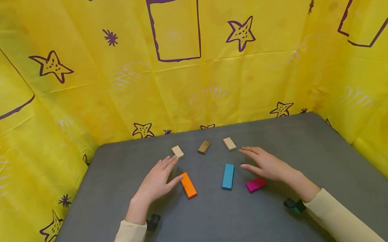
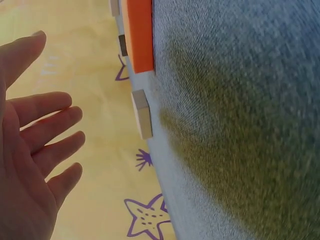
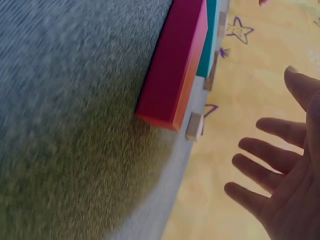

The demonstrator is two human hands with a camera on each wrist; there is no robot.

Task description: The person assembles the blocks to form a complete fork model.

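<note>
My left hand [image 1: 156, 182] hovers over the table with its fingers extended, holding nothing. Closest to it are an orange block [image 1: 188, 185], by the thumb tip, and a pale wooden block [image 1: 177, 152] beyond the fingertips. My right hand [image 1: 268, 164] also hovers with straight, spread fingers and holds nothing. A magenta block [image 1: 256, 184] lies just below that hand, partly covered by it in the head view. Between the hands lies a blue block [image 1: 228, 177]. In the wrist views both hands [image 2: 35, 125] [image 3: 285, 160] appear raised above the table, apart from the blocks.
At the back lie a brown wooden block [image 1: 204, 147] and a second pale wooden block [image 1: 229, 144]. Yellow cloth walls [image 1: 182, 93] with purple stars enclose the grey table [image 1: 209, 230] at the back and sides. Dark straps [image 1: 153, 222] circle the wrists.
</note>
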